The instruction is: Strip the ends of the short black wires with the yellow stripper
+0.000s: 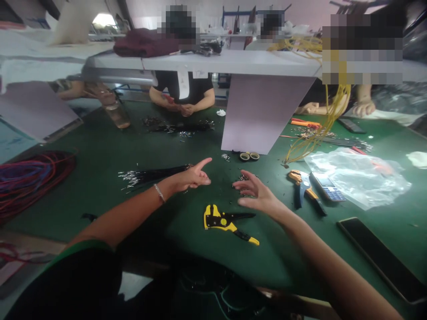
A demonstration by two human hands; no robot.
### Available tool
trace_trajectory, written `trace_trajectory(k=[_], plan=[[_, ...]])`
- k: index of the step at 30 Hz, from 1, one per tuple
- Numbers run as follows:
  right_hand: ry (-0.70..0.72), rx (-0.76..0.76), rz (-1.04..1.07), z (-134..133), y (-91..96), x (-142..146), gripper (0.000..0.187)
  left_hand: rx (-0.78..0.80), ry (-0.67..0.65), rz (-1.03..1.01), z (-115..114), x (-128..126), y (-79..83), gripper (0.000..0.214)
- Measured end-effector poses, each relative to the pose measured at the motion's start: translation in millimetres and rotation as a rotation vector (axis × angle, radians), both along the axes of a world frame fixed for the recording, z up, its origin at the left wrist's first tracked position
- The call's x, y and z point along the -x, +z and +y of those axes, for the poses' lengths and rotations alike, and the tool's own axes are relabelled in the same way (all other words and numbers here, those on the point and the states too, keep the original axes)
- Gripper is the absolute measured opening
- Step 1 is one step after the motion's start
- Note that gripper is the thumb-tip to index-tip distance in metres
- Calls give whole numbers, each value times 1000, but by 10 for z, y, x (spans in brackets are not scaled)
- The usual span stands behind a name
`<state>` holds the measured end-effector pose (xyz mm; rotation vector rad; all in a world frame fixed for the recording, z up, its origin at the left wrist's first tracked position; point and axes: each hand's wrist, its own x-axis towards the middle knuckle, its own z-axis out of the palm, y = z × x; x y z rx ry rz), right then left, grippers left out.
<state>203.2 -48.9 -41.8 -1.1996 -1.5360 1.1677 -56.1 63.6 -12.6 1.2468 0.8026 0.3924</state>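
My left hand (193, 177) hovers over the green table beside a bundle of black wires (156, 174) with bare silvery ends. One finger points out while the others curl, and I see nothing in it. Spread and slightly bent, the fingers of my right hand (255, 193) hold nothing. They are close to a small pile of metal terminals (245, 177), which they partly cover. Below both hands lies a yellow and black wire stripper (222, 220). Two small tape rolls (249, 156) sit farther back, beside some loose terminals (226, 157).
An orange and blue crimping tool (305, 189), a keypad phone (328, 186) and a clear plastic bag (367, 178) lie right. A dark smartphone (380, 258) is nearer. Coiled red and blue wires (33, 182) lie left. A divider (260, 111) stands ahead; people sit across.
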Motion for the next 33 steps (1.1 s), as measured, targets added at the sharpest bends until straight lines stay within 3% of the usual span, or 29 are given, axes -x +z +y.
trace_trajectory(k=[6,11,16,27,33], plan=[[11,99,140,617,-61,178,111,-16,64,43,265,375,76,114],[-4,158,153,828,-92,290,116,0,181,55,431,577,130,112],[10,160,157,956,-65,314,114,23,285,50,541,621,95,104],[37,184,156,1035,8,324,121,-27,0,123,703,698,-2,112],[36,200,141,1068,-41,296,126,-57,-36,132,698,706,22,105]])
